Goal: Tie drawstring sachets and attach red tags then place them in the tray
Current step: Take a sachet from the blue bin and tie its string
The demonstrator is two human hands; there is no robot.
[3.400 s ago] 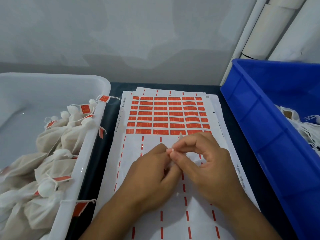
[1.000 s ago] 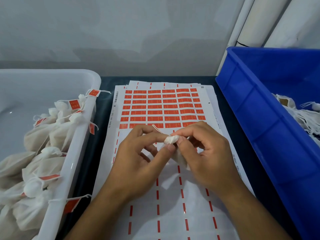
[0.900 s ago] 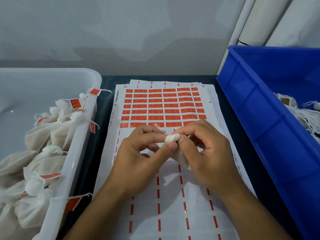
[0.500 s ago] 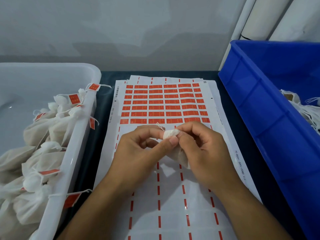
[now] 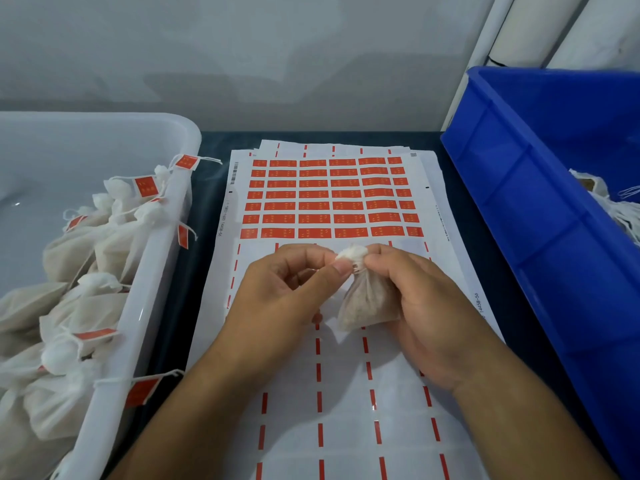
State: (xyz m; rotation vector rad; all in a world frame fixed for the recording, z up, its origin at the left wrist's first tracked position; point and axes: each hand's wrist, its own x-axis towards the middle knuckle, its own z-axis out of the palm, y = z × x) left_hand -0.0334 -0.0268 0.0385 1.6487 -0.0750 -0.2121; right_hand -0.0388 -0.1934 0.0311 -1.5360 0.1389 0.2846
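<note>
A small beige drawstring sachet (image 5: 367, 299) hangs between my hands above the sticker sheet (image 5: 329, 199), its white gathered top bunched upward. My left hand (image 5: 287, 299) pinches the cinched neck from the left with thumb and forefinger. My right hand (image 5: 422, 306) grips the neck from the right, its fingers curled behind the sachet's body. The sheet holds several rows of red tags (image 5: 313, 218). At the left stands the white tray (image 5: 145, 258) with several tied, tagged sachets (image 5: 86, 244).
A blue bin (image 5: 540, 237) at the right holds several untied sachets (image 5: 613, 209). White pipes (image 5: 512, 29) stand behind it against the grey wall. The sheets lie stacked on a dark table (image 5: 207, 188), their lower part peeled, with only red dashes left.
The sachet has turned so its body now hangs in full view below the neck. Both hands stay at the neck, and the camera view has shifted slightly.
</note>
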